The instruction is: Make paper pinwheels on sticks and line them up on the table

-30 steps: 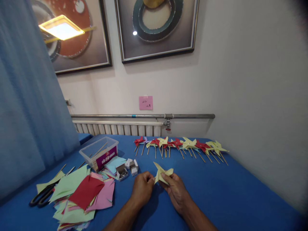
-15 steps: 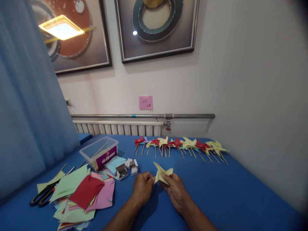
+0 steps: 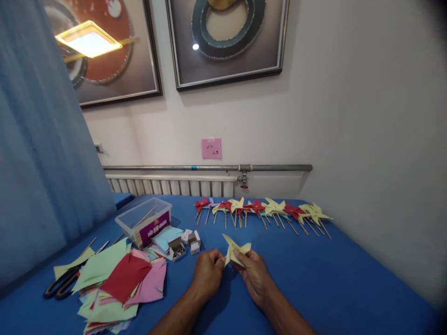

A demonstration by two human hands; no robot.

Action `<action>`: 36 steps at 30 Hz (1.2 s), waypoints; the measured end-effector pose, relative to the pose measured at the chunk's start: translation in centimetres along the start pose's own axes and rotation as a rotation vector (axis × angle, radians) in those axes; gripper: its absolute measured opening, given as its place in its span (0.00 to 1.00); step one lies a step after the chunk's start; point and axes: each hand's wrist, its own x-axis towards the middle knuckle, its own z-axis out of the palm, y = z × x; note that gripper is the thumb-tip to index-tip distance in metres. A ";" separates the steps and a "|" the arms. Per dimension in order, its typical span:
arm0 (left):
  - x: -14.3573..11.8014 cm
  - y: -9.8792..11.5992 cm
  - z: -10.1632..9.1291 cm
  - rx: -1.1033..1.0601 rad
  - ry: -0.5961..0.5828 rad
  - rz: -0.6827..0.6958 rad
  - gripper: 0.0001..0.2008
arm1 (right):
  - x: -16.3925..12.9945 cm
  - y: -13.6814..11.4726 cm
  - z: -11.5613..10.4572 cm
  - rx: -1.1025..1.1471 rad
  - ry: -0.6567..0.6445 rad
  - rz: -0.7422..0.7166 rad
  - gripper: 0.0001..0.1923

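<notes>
A pale yellow paper pinwheel [image 3: 233, 250] is held up over the blue tabletop, its blades folded in toward the middle. My right hand [image 3: 254, 275] grips it from the right, thumb on the folded centre and fingers behind. At its lower left blade, my left hand [image 3: 208, 273] is closed, with thumb and fingertips pinched at the paper's edge. Whether a stick or pin is also between those fingers is hidden. Just beyond my left hand stand an open small box of metal pins [image 3: 177, 250] and a second small white box [image 3: 193, 244].
Finished pinwheels on sticks [image 3: 256, 208] lie in a row along the table's back. On the left are a heap of coloured paper squares [image 3: 127, 278], black-handled scissors [image 3: 62, 284] and a clear plastic bin [image 3: 159, 204] with wooden sticks. A blue curtain [image 3: 45, 139] hangs at far left.
</notes>
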 end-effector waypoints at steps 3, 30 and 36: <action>0.0 -0.1 0.1 0.004 0.000 0.010 0.10 | -0.1 -0.1 0.1 0.003 0.011 0.001 0.22; 0.1 -0.9 0.8 0.002 0.027 0.067 0.09 | -0.2 -0.1 0.5 -0.033 0.065 -0.015 0.24; 0.0 -0.7 1.0 -0.009 0.044 0.057 0.09 | -0.4 -0.2 0.7 -0.037 0.074 -0.012 0.23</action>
